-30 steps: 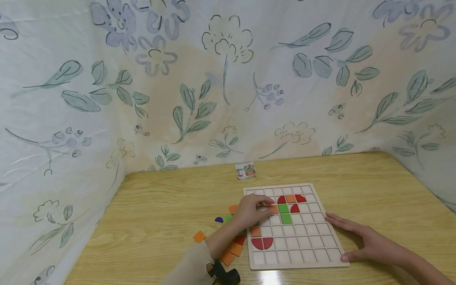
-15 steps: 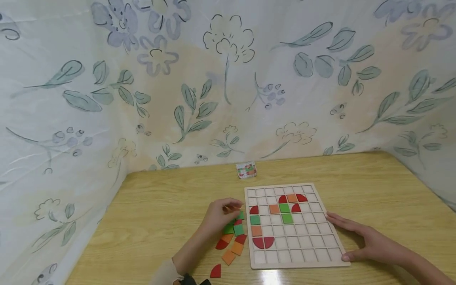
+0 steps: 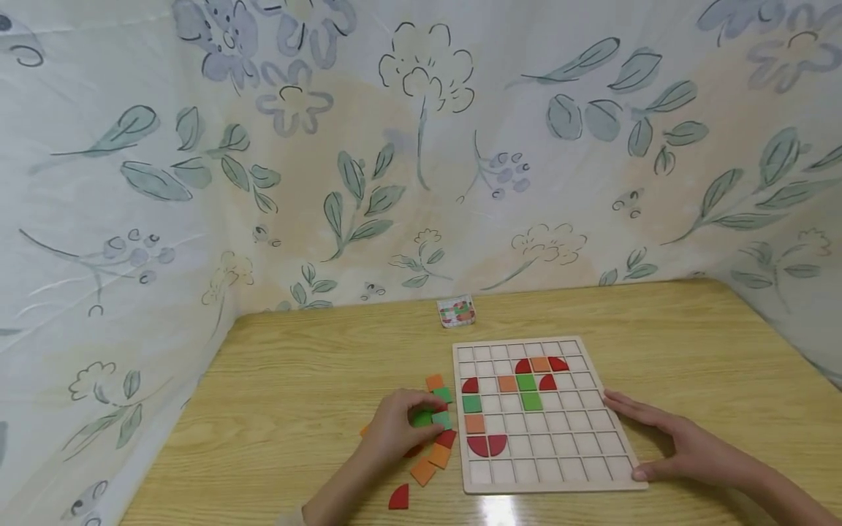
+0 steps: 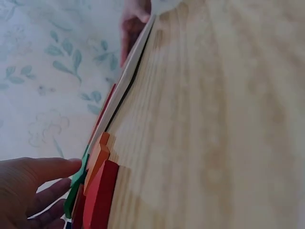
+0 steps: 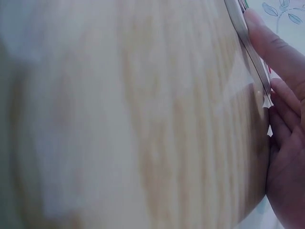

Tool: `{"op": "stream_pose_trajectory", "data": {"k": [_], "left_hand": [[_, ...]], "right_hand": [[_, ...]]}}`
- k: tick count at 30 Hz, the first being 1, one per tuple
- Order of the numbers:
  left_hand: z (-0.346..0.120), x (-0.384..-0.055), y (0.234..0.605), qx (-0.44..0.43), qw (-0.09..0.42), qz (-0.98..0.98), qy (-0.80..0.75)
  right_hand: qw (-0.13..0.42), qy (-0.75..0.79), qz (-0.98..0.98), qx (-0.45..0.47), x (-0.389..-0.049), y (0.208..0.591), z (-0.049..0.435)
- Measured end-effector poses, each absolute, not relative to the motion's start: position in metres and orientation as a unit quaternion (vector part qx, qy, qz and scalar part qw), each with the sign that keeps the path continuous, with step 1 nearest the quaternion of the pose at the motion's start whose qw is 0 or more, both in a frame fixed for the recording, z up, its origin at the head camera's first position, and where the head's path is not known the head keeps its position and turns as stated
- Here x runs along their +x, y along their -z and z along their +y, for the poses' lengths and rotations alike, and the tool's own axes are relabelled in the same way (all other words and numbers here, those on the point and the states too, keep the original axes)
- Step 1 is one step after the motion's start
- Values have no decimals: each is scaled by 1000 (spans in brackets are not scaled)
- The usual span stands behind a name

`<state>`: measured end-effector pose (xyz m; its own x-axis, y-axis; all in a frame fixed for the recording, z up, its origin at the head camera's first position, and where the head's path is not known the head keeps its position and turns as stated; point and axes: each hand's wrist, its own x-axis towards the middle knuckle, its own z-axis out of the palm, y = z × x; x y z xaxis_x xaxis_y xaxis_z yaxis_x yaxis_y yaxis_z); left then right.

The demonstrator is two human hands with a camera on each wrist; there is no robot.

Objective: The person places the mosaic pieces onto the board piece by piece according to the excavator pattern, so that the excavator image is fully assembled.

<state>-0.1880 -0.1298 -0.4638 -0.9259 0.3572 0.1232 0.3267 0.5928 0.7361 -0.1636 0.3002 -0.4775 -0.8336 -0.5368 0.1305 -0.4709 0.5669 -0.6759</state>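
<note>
My left hand (image 3: 395, 425) is over the heap of loose tiles left of the board, thumb and fingertips at the two sides of a green square tile (image 3: 442, 420). In the left wrist view the thumb of that hand (image 4: 35, 183) meets a green tile (image 4: 78, 176); the other fingers are partly hidden. The wooden grid board (image 3: 559, 469) lies flat, bearing red quarter-circles (image 3: 478, 446), orange squares (image 3: 474, 424) and green squares (image 3: 531, 401). My right hand (image 3: 680, 442) rests along the board's right edge, thumb at the near corner and fingers extended.
Loose orange tiles (image 3: 424, 471) and a red quarter-circle (image 3: 398, 497) lie on the wooden table (image 3: 283, 409) near my left forearm. A small pattern card (image 3: 457, 312) lies behind the board. Flowered cloth (image 3: 421, 146) hangs at the back and sides.
My left hand went from the upper middle of the board back left to the tile heap, then nearer along it to the green square. The right hand stayed at the board's edge.
</note>
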Motion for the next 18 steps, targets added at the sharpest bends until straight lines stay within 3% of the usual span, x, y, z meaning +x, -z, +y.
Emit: {"op": "stream_pose_trajectory", "data": {"k": [18], "left_hand": [[-133, -180, 473, 193, -33, 888, -415]], "right_hand": [[25, 369, 879, -301, -162, 477, 299]]}}
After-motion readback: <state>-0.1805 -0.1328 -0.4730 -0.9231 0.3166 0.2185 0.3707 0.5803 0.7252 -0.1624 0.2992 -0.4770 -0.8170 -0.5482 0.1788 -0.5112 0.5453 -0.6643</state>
